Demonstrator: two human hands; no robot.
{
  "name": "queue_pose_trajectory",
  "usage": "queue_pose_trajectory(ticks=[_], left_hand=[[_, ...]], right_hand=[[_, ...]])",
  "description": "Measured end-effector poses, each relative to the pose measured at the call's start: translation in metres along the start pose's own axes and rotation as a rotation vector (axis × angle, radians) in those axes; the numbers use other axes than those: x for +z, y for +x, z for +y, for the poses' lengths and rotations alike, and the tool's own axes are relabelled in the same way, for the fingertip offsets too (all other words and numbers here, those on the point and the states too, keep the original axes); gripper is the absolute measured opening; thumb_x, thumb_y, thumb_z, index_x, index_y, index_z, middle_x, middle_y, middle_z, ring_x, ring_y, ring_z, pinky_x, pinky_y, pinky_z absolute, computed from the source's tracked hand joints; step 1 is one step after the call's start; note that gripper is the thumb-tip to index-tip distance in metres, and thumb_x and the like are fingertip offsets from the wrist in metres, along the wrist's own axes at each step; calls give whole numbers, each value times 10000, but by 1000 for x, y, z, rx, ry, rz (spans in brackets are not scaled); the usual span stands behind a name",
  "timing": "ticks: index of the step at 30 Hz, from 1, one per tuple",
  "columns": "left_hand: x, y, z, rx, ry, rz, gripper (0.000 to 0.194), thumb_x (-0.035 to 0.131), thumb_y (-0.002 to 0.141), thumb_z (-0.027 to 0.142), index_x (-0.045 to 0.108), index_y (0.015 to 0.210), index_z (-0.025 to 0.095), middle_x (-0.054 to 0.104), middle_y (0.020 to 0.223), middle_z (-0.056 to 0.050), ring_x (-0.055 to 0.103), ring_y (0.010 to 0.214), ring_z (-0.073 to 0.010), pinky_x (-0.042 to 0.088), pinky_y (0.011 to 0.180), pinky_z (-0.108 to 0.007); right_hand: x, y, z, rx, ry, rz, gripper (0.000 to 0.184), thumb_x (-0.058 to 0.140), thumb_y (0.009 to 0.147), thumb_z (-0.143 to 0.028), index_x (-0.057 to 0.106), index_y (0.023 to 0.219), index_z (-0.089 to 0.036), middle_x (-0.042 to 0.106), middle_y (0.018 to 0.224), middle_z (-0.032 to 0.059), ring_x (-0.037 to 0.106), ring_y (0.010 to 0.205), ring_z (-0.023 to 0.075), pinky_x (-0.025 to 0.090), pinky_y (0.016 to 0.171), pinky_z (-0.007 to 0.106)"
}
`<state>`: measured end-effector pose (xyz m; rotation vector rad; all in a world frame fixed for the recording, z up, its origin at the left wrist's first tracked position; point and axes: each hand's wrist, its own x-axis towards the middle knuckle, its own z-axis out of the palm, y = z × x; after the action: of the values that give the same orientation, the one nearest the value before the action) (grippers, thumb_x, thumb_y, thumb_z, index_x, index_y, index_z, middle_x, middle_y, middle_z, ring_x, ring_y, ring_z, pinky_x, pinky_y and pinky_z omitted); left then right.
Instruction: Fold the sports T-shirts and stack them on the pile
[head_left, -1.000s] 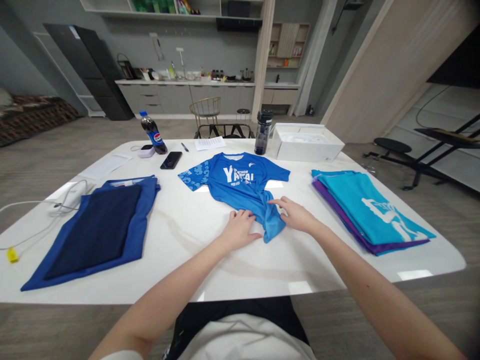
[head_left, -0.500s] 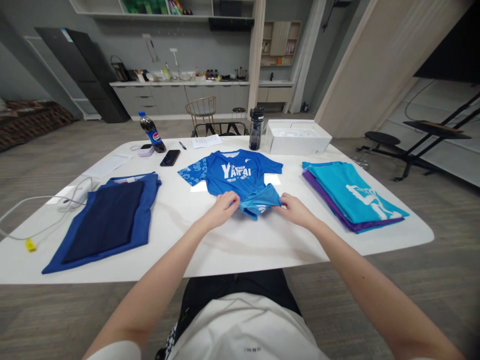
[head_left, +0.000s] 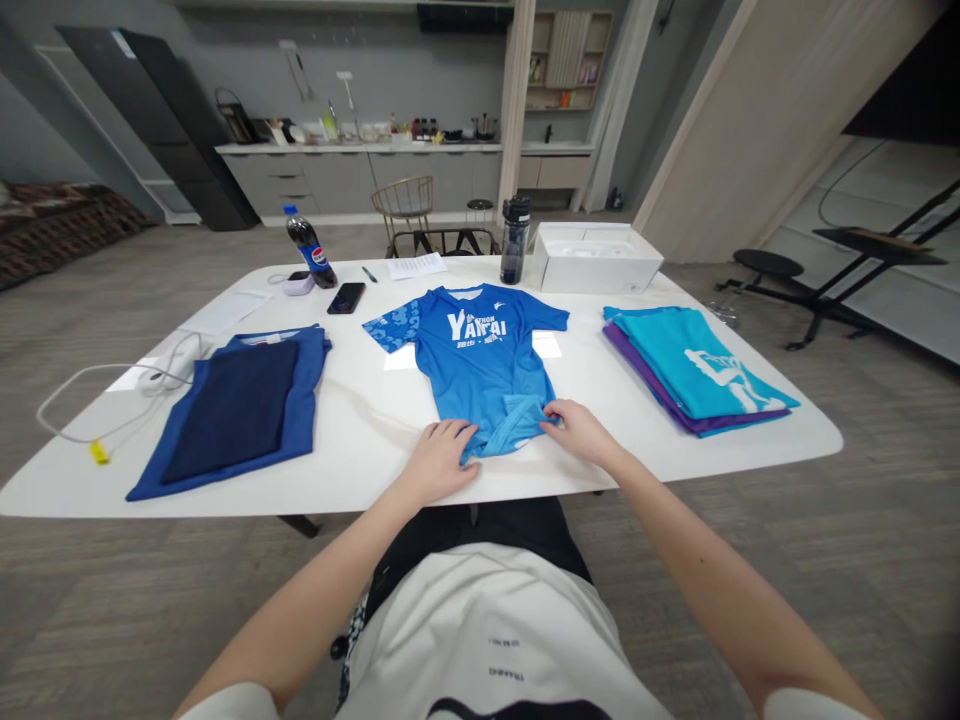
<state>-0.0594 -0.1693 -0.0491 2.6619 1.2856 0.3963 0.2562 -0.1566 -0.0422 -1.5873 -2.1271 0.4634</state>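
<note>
The blue shirt (head_left: 480, 350) lay mostly flat, only its hem (head_left: 504, 440) unsmoothed — right hand (head_left: 577, 432) pinching it, left hand (head_left: 439, 462) with grip apart.

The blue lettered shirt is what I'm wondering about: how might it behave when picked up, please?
The blue lettered shirt would probably be floppy, since its hem lies crumpled by the right hand. It is likely light, as the cloth looks thin. It might slide easily, given the glossy white table.
</note>
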Motion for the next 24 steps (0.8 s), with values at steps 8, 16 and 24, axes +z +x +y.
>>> queue_pose_trajectory(ticks=[8, 16, 24], left_hand=[[-39, -17, -34, 37, 149, 173, 369, 440, 936, 48, 673, 1182, 195, 697, 1159, -110, 621, 1090, -262, 478, 946, -424], [-45, -64, -25, 112, 38, -1, 475, 580, 827, 99, 639, 1280, 229, 669, 1251, -81, 612, 1111, -260, 438, 1015, -463], [-37, -76, -39, 148, -89, 10, 255, 497, 879, 60, 670, 991, 210, 679, 993, -61, 609, 983, -225, 484, 922, -372]], right_hand=[[-36, -34, 22, -29, 220, -82, 128, 493, 756, -170, 607, 782, -223, 596, 787, -2, 542, 735, 178, 432, 714, 296], [-33, -68, 0, 12, 5, -68, 274, 506, 931, -247, 705, 1119, -241, 654, 1161, 96, 628, 1099, 252, 470, 994, 376], [-11, -64, -22, 282, -138, -89, 505, 524, 923, -220, 510, 1427, -205, 729, 1001, 95, 693, 883, 261, 472, 772, 314]])
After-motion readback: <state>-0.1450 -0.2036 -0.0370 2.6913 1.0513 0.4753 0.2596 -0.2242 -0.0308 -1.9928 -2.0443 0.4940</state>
